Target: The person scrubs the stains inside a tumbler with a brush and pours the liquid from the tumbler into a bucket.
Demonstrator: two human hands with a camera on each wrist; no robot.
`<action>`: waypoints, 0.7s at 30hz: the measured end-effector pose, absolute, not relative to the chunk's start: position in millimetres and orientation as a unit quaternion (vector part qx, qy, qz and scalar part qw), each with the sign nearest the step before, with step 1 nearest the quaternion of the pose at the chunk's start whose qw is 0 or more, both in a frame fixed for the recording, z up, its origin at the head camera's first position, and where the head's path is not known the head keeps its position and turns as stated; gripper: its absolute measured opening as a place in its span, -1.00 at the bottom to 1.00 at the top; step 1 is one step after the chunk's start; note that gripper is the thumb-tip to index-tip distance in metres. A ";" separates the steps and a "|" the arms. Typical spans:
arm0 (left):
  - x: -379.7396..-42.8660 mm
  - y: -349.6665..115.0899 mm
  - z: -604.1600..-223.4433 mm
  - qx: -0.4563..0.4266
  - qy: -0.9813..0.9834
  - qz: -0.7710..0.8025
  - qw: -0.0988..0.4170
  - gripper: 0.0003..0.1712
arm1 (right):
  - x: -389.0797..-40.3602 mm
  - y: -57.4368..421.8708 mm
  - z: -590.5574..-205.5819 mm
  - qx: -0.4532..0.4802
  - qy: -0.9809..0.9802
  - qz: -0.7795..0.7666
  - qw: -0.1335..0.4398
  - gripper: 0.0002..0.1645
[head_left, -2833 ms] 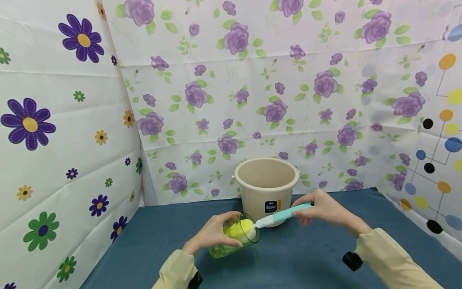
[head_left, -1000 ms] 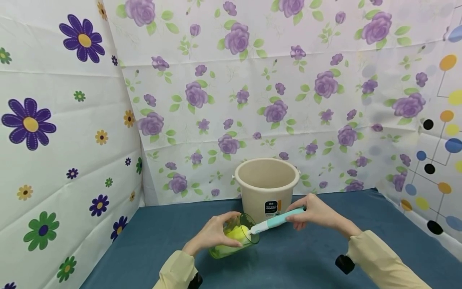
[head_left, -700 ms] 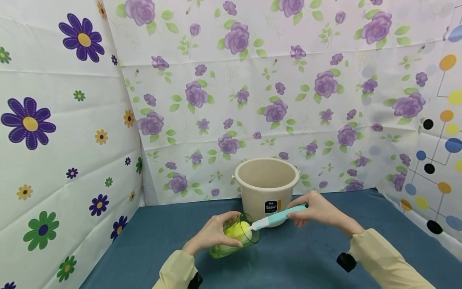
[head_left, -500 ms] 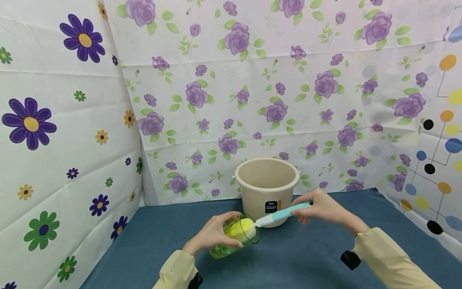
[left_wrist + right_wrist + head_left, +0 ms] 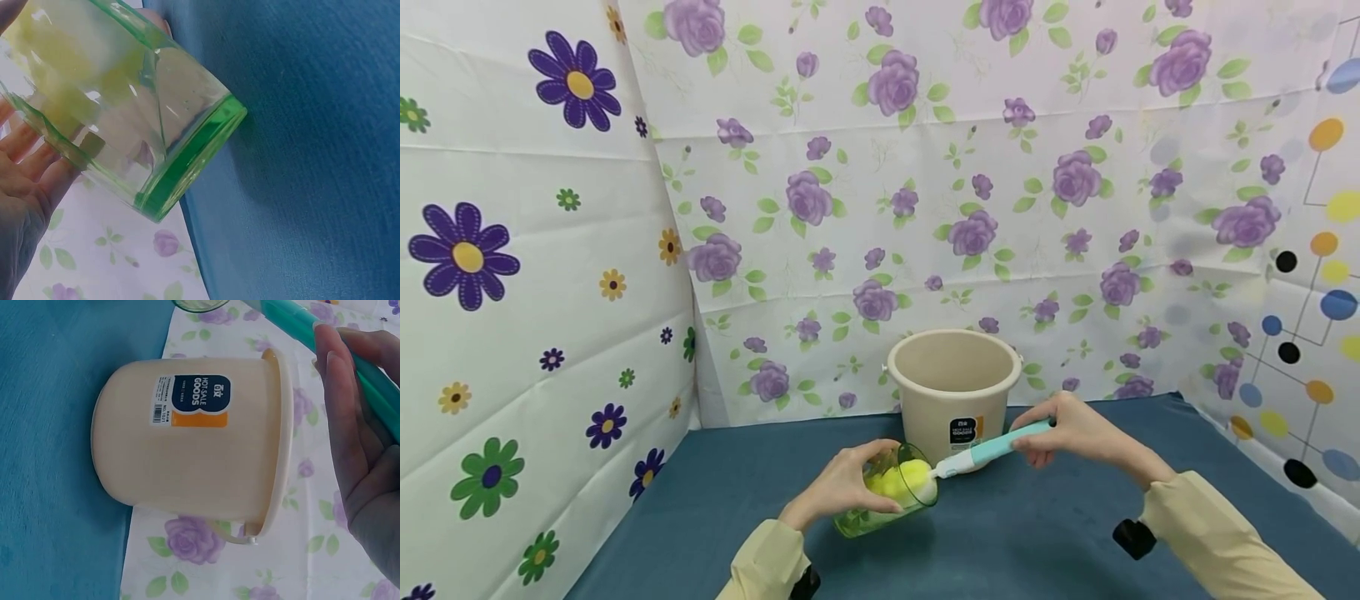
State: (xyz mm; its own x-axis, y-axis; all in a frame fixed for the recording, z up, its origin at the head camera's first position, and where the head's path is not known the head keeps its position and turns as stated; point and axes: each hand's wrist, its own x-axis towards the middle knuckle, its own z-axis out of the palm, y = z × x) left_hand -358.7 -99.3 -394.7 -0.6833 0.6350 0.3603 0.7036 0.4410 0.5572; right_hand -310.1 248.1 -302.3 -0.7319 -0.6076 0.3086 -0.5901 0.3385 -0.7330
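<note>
My left hand [image 5: 842, 483] grips a clear green drinking glass [image 5: 181, 150], tilted on its side with its mouth to the right. Inside it sits the yellow and white sponge head [image 5: 904, 481] of a bottle brush, right at the mouth. My right hand [image 5: 1071, 429] pinches the end of the brush's turquoise handle [image 5: 996, 447] between thumb and fingers. In the right wrist view the handle [image 5: 294, 322] runs past the fingers toward the glass rim [image 5: 200, 305]. The left wrist view shows the thick green base of the glass angled over the blue cloth.
A beige bucket [image 5: 917, 408] stands upright just behind the glass and brush, a label [image 5: 201, 400] on its front. Blue cloth [image 5: 745, 467] covers the table. Flower-patterned sheets [image 5: 820, 275] hang at the back and sides.
The right hand pushes the brush deeper into the glass about a second ago, then draws it back out to the right. The left hand and glass stay in place.
</note>
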 end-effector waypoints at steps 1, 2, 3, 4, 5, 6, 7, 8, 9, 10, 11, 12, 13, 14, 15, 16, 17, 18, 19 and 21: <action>-359.0 -99.5 -395.0 -0.396 -0.847 -0.352 0.048 -0.10 | -311.0 249.1 -302.8 -0.361 0.818 -0.448 0.014 -0.74; -359.4 -99.6 -395.2 -0.396 -0.846 -0.353 0.048 -0.10 | -312.3 250.4 -303.6 -0.356 0.818 -0.452 0.017 -0.74; -359.8 -99.6 -395.4 -0.396 -0.846 -0.353 0.047 -0.10 | -313.6 251.6 -304.3 -0.351 0.817 -0.456 0.020 -0.73; -360.1 -99.6 -395.6 -0.396 -0.846 -0.354 0.047 -0.10 | -314.8 252.9 -304.8 -0.347 0.816 -0.461 0.023 -0.72; -360.4 -99.7 -395.8 -0.397 -0.846 -0.353 0.047 -0.10 | -316.0 254.0 -305.2 -0.348 0.815 -0.462 0.022 -0.72; -360.7 -99.8 -395.9 -0.397 -0.846 -0.353 0.047 -0.10 | -316.9 254.8 -305.1 -0.350 0.813 -0.465 0.022 -0.72; -360.9 -99.7 -396.0 -0.398 -0.845 -0.353 0.047 -0.09 | -317.5 255.9 -304.8 -0.352 0.811 -0.467 0.021 -0.71; -361.0 -99.7 -396.0 -0.398 -0.845 -0.353 0.048 -0.09 | -317.9 256.9 -304.4 -0.355 0.810 -0.467 0.018 -0.71; -361.1 -99.6 -396.1 -0.398 -0.845 -0.353 0.048 -0.08 | -318.2 257.8 -303.9 -0.358 0.809 -0.467 0.015 -0.71; -361.1 -99.5 -396.1 -0.399 -0.845 -0.354 0.048 -0.08 | -318.6 258.7 -303.3 -0.359 0.809 -0.466 0.011 -0.71; -361.1 -99.4 -396.2 -0.400 -0.844 -0.353 0.049 -0.07 | -319.1 259.6 -302.7 -0.360 0.809 -0.464 0.008 -0.72; -361.1 -99.3 -396.4 -0.401 -0.844 -0.354 0.049 -0.07 | -319.5 260.4 -302.1 -0.360 0.810 -0.463 0.005 -0.72; -361.2 -99.2 -396.5 -0.401 -0.844 -0.354 0.048 -0.07 | -319.8 261.2 -301.5 -0.360 0.812 -0.459 0.002 -0.72; -361.2 -99.2 -396.7 -0.401 -0.843 -0.355 0.048 -0.06 | -320.2 262.0 -301.0 -0.360 0.814 -0.456 -0.001 -0.72; -361.3 -99.2 -397.0 -0.402 -0.843 -0.356 0.048 -0.07 | -320.5 262.6 -300.5 -0.361 0.815 -0.453 -0.003 -0.72; -361.3 -99.2 -397.1 -0.401 -0.842 -0.357 0.048 -0.08 | -320.8 263.3 -300.0 -0.362 0.817 -0.449 -0.004 -0.73; -361.5 -99.1 -397.3 -0.401 -0.842 -0.357 0.047 -0.08 | -321.0 264.1 -299.7 -0.363 0.818 -0.446 -0.005 -0.73; -361.6 -99.1 -397.4 -0.401 -0.842 -0.358 0.047 -0.09 | -320.9 264.9 -299.4 -0.363 0.820 -0.442 -0.006 -0.73; -361.6 -99.2 -397.5 -0.401 -0.841 -0.359 0.048 -0.10 | -320.7 265.7 -299.3 -0.364 0.822 -0.439 -0.006 -0.73; -361.8 -99.2 -397.8 -0.401 -0.841 -0.359 0.049 -0.11 | -320.0 267.4 -299.4 -0.366 0.823 -0.434 -0.006 -0.73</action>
